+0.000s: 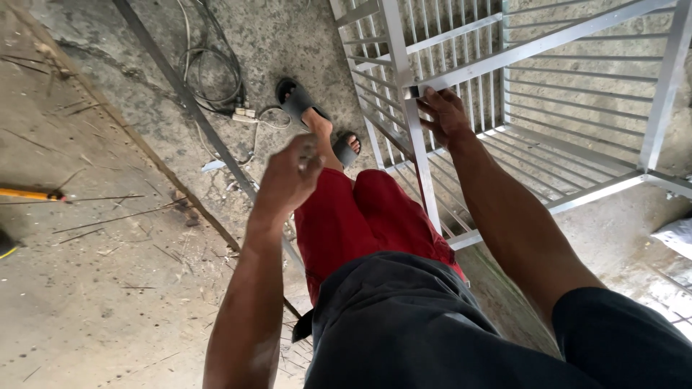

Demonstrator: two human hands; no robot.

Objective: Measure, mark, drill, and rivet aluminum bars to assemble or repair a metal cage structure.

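Observation:
I stand over a concrete floor beside a silver metal cage frame [537, 47] made of square tubes and thin bars. My right hand [443, 115] grips the frame at the joint where an upright post [422, 173] meets a top rail. My left hand [292, 176] hangs free in the air in front of my red shorts, fingers curled into a loose fist; something small may be pinched between the fingertips, but I cannot tell. My feet in dark sandals [299, 101] show below.
A long metal bar [194, 115] lies diagonally across the floor. A coil of cable with a plug strip [241, 112] sits near my feet. A yellow-handled tool [29, 194] lies at the left edge. A white bag [674, 234] is at the right.

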